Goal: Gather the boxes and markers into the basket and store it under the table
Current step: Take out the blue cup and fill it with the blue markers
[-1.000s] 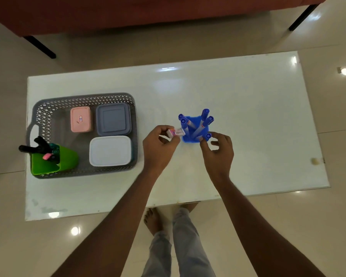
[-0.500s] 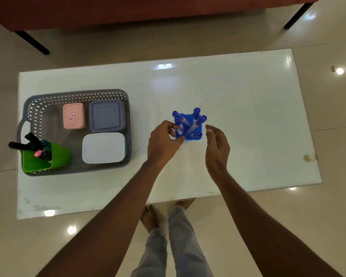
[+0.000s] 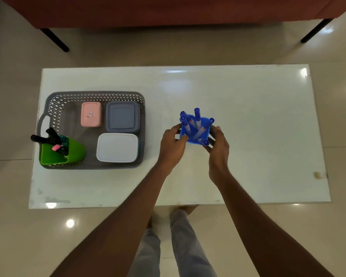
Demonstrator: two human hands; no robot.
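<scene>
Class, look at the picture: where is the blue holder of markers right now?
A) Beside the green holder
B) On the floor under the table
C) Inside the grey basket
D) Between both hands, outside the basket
D: the blue holder sits between the left hand and right hand, well right of the grey basket.

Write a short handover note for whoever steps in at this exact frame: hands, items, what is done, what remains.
Left hand and right hand both grip the blue marker holder on the table, one on each side.
In the grey basket: pink box, grey-blue box, white box, green holder with dark markers.
Done: boxes and green holder gathered.
Left: move the blue holder into the basket, then store the basket under the table.
</scene>
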